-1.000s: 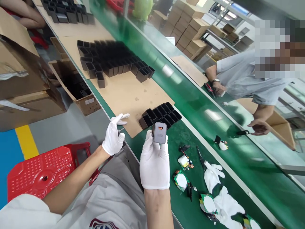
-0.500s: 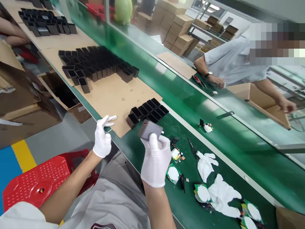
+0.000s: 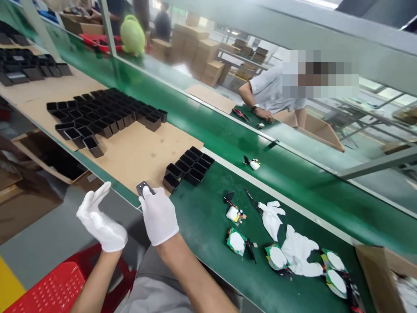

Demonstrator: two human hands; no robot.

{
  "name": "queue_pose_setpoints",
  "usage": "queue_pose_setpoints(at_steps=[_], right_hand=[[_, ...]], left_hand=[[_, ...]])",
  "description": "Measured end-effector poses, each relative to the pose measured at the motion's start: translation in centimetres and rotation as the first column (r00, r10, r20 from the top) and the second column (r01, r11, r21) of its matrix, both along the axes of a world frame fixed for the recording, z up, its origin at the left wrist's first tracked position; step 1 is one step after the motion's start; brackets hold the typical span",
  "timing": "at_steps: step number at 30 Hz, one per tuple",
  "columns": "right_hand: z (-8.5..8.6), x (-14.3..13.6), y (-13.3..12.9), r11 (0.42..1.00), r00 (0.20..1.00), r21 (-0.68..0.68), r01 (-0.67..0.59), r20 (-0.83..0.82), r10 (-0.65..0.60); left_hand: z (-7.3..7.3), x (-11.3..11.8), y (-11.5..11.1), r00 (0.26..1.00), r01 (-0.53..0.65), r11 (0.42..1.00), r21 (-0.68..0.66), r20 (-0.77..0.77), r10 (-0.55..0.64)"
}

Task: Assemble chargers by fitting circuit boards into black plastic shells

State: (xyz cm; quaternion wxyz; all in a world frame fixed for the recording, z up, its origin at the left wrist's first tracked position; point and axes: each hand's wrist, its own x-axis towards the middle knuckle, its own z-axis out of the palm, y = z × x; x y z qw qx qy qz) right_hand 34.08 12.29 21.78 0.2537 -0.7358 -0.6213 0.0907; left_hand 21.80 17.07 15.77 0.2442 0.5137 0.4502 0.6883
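Observation:
My right hand (image 3: pixel 160 215), in a white glove, grips a small black plastic case (image 3: pixel 144 188) over the table's near edge. Two small light spots show on the case's end face; the rest of it is largely covered by my fingers. My left hand (image 3: pixel 101 221), gloved as well, is held up to the left, off the edge, fingers stretched out and nothing in it. Just beyond my right hand stands a group of open black cases (image 3: pixel 189 165). A larger batch of black cases (image 3: pixel 107 115) stands on the brown cardboard sheet (image 3: pixel 140 152).
On the green table (image 3: pixel 208 230) lie circuit boards with white discs (image 3: pixel 237 241), loose white gloves (image 3: pixel 299 252) and a black pen-like tool (image 3: pixel 253 200). A cardboard box (image 3: pixel 374 269) is at right, a red stool (image 3: pixel 61 282) below. Across the belt a person (image 3: pixel 270 91) works.
My right hand has moved left with the black case and turned it. My left hand has moved left and lower. The view has shifted, and the person opposite has an arm in a box.

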Motion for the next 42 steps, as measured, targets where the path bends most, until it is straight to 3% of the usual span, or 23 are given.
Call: queue_pose_setpoints(at_steps=[2, 3, 5, 6, 8, 11, 13, 14, 15, 16, 17, 20, 25, 28, 31, 34, 38, 42], right_hand=[[0.3, 0.2, -0.6, 0.999, 0.999, 0.042, 0.022, -0.034, -0.020], [0.7, 0.5, -1.1, 0.997, 0.998, 0.066, 0.033, -0.051, -0.030], [2.1, 1.6, -2.5, 0.988, 0.989, 0.124, 0.092, -0.126, -0.076], [3.0, 2.5, -3.4, 0.979, 0.978, 0.156, 0.129, -0.181, -0.100], [5.0, 4.9, -5.4, 0.952, 0.940, 0.228, 0.203, -0.319, -0.124], [8.1, 10.4, -8.1, 0.923, 0.933, 0.327, 0.204, -0.349, -0.083], [9.6, 15.1, -9.3, 0.891, 0.919, 0.344, 0.296, -0.359, -0.167], [10.2, 17.5, -9.7, 0.869, 0.891, 0.318, 0.379, -0.379, -0.250], [10.5, 20.1, -9.8, 0.856, 0.856, 0.254, 0.450, -0.395, -0.333], [10.7, 22.6, -9.8, 0.837, 0.830, 0.227, 0.499, -0.403, -0.386], [10.7, 25.1, -9.7, 0.819, 0.810, 0.215, 0.532, -0.410, -0.419], [10.0, 32.0, -8.9, 0.781, 0.772, 0.178, 0.599, -0.389, -0.503], [8.3, 40.7, -7.8, 0.762, 0.747, 0.052, 0.646, -0.246, -0.617], [7.5, 44.2, -7.3, 0.778, 0.763, -0.049, 0.626, -0.165, -0.625], [7.3, 46.5, -6.5, 0.786, 0.777, -0.116, 0.607, -0.122, -0.618], [7.7, 47.3, -5.4, 0.797, 0.792, -0.136, 0.589, -0.099, -0.602], [8.3, 45.9, -5.2, 0.823, 0.823, -0.106, 0.558, -0.058, -0.565], [8.7, 40.8, -7.2, 0.892, 0.900, -0.132, 0.433, 0.014, -0.435]], left_hand=[[1.3, -0.3, -1.0, 0.995, 0.096, 0.995, 0.025, -0.005, -0.096], [2.1, -0.3, -1.7, 0.978, 0.189, 0.982, -0.013, -0.091, -0.189], [4.2, 0.4, -3.1, 0.846, 0.357, 0.926, -0.121, -0.380, -0.375], [5.3, 1.2, -3.8, 0.779, 0.393, 0.911, -0.125, -0.481, -0.402], [7.4, 3.8, -4.9, 0.750, 0.381, 0.923, -0.044, -0.569, -0.337], [10.3, 10.3, -5.9, 0.754, 0.369, 0.928, -0.044, -0.570, -0.327], [11.7, 15.8, -6.1, 0.721, 0.453, 0.889, -0.071, -0.558, -0.412], [12.3, 18.7, -6.0, 0.673, 0.500, 0.859, -0.111, -0.574, -0.466], [12.8, 21.6, -6.0, 0.577, 0.551, 0.811, -0.196, -0.612, -0.540], [13.2, 24.4, -5.9, 0.472, 0.584, 0.758, -0.290, -0.639, -0.608], [13.5, 27.1, -5.8, 0.426, 0.606, 0.730, -0.315, -0.647, -0.633], [13.6, 34.2, -5.5, 0.355, 0.636, 0.687, -0.351, -0.658, -0.664], [12.3, 42.4, -3.9, 0.149, 0.654, 0.605, -0.454, -0.707, -0.692], [11.7, 44.6, -0.6, 0.059, 0.623, 0.624, -0.473, -0.767, -0.639], [11.2, 45.2, 3.7, 0.024, 0.507, 0.720, -0.474, -0.827, -0.562], [10.5, 45.0, 7.0, -0.051, 0.400, 0.769, -0.500, -0.849, -0.526], [9.5, 44.5, 8.5, -0.097, 0.347, 0.810, -0.473, -0.877, -0.471], [9.2, 43.5, 8.5, -0.068, 0.342, 0.848, -0.404, -0.911, -0.406]])
